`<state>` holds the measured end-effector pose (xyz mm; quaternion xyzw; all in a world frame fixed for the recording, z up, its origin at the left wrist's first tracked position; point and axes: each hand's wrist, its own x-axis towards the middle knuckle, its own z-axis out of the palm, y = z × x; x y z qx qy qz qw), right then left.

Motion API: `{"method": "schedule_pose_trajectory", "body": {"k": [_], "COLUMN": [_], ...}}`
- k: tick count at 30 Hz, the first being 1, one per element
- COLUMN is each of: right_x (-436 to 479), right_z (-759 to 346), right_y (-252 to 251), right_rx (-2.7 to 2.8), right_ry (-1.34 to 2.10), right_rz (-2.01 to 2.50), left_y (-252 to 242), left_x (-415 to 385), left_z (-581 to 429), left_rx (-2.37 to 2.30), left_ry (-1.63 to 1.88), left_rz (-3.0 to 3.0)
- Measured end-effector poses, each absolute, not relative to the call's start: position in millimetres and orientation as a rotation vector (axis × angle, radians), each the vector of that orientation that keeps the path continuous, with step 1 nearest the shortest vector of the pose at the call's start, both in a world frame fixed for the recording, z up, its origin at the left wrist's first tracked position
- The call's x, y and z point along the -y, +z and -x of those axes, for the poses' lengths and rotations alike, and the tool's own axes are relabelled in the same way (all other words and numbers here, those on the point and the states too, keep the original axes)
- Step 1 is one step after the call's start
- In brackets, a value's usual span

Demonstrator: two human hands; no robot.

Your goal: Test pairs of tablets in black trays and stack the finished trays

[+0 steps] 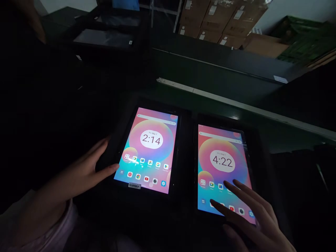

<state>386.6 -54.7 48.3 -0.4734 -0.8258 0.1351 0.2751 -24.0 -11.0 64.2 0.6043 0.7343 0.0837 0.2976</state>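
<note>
Two lit tablets lie side by side in dark surrounds. The left tablet (154, 155) reads 2:14 and has a small barcode label (134, 186) at its lower edge. The right tablet (223, 147) reads 4:22. My left hand (85, 173) is beside the left tablet, thumb stretched out to its lower left edge and the other fingers apart from it, partly lost in shadow. Over the lower part of the right tablet my right hand (252, 213) is open with spread fingers, covering some icons. Whether its fingertips touch the glass I cannot tell.
Behind the tablets runs a pale metal rail (210, 96) along a dark green surface. Brown cartons (220, 21) are stacked at the back, with green crates (301, 42) to their right. Unlit tablets (102, 38) lie at the upper left, near a blurred hand (34, 21).
</note>
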Motion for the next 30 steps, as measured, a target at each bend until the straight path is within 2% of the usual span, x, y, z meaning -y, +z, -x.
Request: {"method": "schedule_pose_trajectory", "body": {"k": [13, 22, 30], "right_x": [61.3, 54.6, 31.0], "right_z": [-379.4, -387.8, -413.3], "right_y": [52.7, 51.1, 71.8], "right_rx": [2.101, 2.197, 2.173], "right_ry": [0.428, 0.345, 0.159], "right_rz": [1.325, 1.278, 1.341], "left_y": [59.0, 61.8, 55.1], "left_x": [10.3, 9.2, 2.5], "left_z": [25.9, 26.8, 31.8], "left_rx": [-1.824, -1.806, -1.874], "left_ry": [0.264, 0.271, 0.203], "left_rz": [-1.527, -1.535, -1.392]}}
